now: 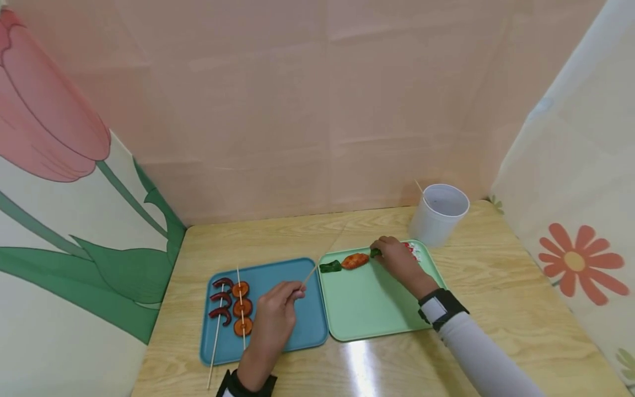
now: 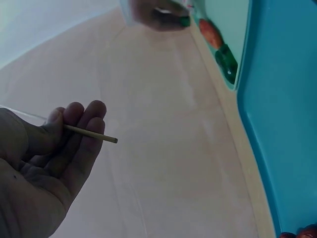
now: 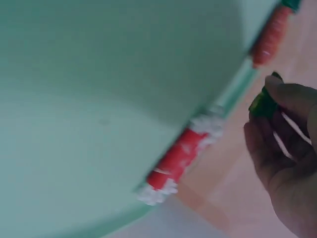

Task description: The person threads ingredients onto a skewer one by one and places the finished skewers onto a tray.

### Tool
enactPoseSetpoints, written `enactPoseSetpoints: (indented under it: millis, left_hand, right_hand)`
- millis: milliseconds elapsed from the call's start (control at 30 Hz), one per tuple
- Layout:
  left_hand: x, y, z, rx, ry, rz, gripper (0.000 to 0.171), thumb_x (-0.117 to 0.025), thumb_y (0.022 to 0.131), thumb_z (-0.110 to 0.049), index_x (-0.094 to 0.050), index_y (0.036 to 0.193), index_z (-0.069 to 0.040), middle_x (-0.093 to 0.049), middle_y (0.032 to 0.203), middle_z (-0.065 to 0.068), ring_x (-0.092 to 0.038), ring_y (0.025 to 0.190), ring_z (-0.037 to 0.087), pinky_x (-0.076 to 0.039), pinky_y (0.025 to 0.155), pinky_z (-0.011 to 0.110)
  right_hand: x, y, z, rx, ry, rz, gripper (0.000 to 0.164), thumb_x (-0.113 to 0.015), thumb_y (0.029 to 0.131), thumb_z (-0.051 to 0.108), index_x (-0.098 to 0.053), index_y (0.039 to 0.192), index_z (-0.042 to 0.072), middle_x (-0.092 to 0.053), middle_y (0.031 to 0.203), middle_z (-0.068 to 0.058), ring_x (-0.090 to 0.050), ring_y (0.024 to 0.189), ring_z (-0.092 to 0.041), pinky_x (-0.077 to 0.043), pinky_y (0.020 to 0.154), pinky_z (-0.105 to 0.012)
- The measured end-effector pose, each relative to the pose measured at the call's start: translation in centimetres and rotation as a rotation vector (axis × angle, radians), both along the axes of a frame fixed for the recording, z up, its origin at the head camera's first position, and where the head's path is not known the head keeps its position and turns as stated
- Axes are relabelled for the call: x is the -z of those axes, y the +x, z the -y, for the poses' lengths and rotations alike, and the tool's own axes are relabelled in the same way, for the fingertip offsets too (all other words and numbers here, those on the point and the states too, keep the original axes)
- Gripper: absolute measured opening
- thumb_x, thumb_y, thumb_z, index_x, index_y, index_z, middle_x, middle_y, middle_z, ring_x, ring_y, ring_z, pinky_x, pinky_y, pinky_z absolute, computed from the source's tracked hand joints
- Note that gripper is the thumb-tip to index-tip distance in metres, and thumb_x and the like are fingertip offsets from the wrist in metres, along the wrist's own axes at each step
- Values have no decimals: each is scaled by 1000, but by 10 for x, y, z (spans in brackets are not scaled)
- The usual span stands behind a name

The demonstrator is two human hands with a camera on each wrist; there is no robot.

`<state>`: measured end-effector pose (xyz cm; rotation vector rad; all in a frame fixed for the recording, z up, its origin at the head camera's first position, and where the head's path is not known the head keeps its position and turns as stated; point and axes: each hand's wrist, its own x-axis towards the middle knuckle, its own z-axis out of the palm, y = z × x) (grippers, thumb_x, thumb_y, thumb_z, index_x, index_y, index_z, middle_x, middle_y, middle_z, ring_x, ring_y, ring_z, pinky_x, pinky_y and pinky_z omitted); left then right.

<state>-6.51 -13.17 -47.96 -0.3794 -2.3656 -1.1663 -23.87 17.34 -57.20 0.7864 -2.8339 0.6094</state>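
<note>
My left hand pinches a thin wooden skewer over the blue tray; its blunt end sticks out past the fingers in the left wrist view. Between the thumb and fingers of my right hand is a green piece that looks like pepper, held above the far edge of the light green tray. On that tray lie another green piece, an orange-red browned piece and a red roll with white frilly ends, partly hidden by the right hand in the head view.
Two loaded skewers lie on the blue tray: one with dark red curled pieces, one with round orange slices. Behind the green tray stands a white bucket with a stick leaning in it. A wall covering borders the wooden table.
</note>
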Motion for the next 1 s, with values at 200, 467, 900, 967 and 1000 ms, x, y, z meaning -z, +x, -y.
enactPoseSetpoints:
  millis: [200, 467, 900, 967, 1000]
  left_hand:
    - [8, 1, 1, -23, -35, 103, 16, -70, 89, 12, -76, 96, -1, -77, 91, 8, -77, 80, 16, -62, 69, 18]
    - [21, 1, 2, -25, -63, 177, 17, -70, 89, 11, -76, 95, -3, -78, 89, 7, -76, 78, 14, -62, 67, 16]
    - [24, 1, 1, -34, -58, 154, 21, -70, 88, 14, -77, 95, -4, -78, 89, 6, -76, 76, 12, -62, 66, 17]
    - [24, 1, 0, -29, -57, 139, 21, -70, 88, 14, -76, 95, -4, -78, 89, 6, -75, 76, 12, -62, 66, 18]
    - [23, 1, -1, -27, -59, 132, 21, -70, 88, 14, -76, 95, -4, -78, 89, 6, -75, 75, 12, -62, 66, 18]
  right_hand:
    - [-43, 7, 7, 26, -207, 23, 27, -78, 89, 4, -72, 115, 3, -68, 106, -10, -72, 94, -27, -63, 81, -45]
    - [-133, 45, 32, -81, -416, -48, 32, -81, 87, 9, -75, 119, 13, -71, 114, -3, -70, 103, -19, -63, 88, -33]
    - [-198, 92, 43, -282, -668, 19, 42, -79, 83, -6, -73, 122, 8, -70, 117, -4, -68, 103, -5, -61, 88, -19]
    - [-200, 94, 44, -297, -670, 23, 42, -80, 83, -7, -73, 122, 8, -70, 116, -4, -69, 102, -6, -61, 87, -19]
    - [-200, 95, 44, -303, -673, 29, 42, -80, 83, -7, -73, 122, 8, -70, 116, -4, -69, 102, -7, -61, 87, -20]
